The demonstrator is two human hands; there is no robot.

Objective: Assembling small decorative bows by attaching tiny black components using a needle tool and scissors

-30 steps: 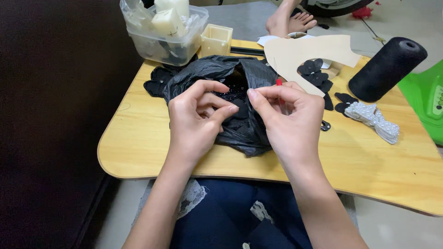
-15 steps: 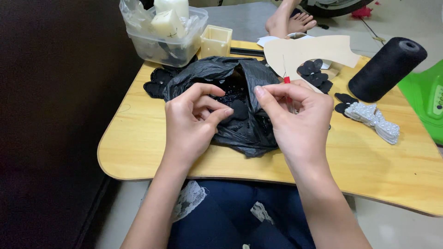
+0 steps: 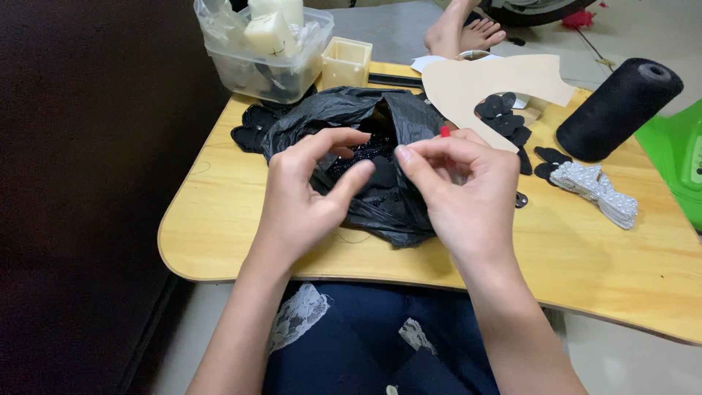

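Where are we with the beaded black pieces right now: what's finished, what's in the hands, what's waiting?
Looks done: a few black petal-shaped pieces lie on the beige cardboard cutout. In hand: the left hand pinches a small black piece over the open black plastic bag; the right hand holds something tiny with a red tip. Waiting, as far as I can tell: beaded pieces in the bag, the pearl trim bundle, the black thread cone.

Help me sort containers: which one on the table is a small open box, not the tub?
The cream box, square, beside the clear tub that holds white blocks.
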